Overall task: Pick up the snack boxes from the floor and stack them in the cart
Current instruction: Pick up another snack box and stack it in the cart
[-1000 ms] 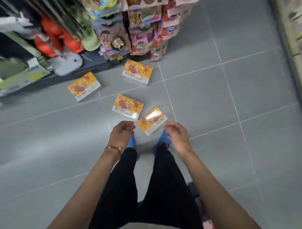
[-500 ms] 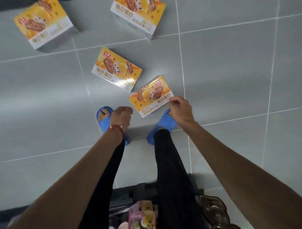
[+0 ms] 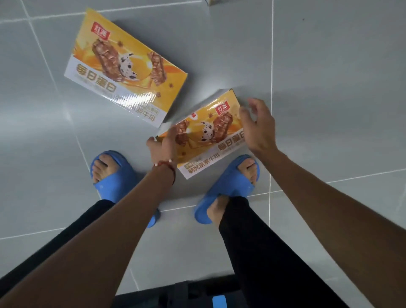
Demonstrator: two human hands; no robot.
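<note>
Two orange-and-white snack boxes lie on the grey tile floor. The near snack box [image 3: 211,140] lies between my blue slippers. My left hand [image 3: 163,147] grips its left corner, fingers over the top face and thumb at the edge. Above the box's right end my right hand [image 3: 257,127] hovers with fingers spread, holding nothing. The far snack box [image 3: 123,68] lies flat to the upper left, apart from both hands. A dark part of the cart [image 3: 186,292] shows at the bottom edge.
A corner of another box [image 3: 214,2] peeks in at the top edge. My left slipper [image 3: 114,175] and right slipper [image 3: 228,186] stand on either side of the near box. Bare tiles stretch to the right and left.
I have bent lower, so the boxes look much larger. My left hand moved from beside my foot onto the near box's left corner. My right hand uncurled over its right end.
</note>
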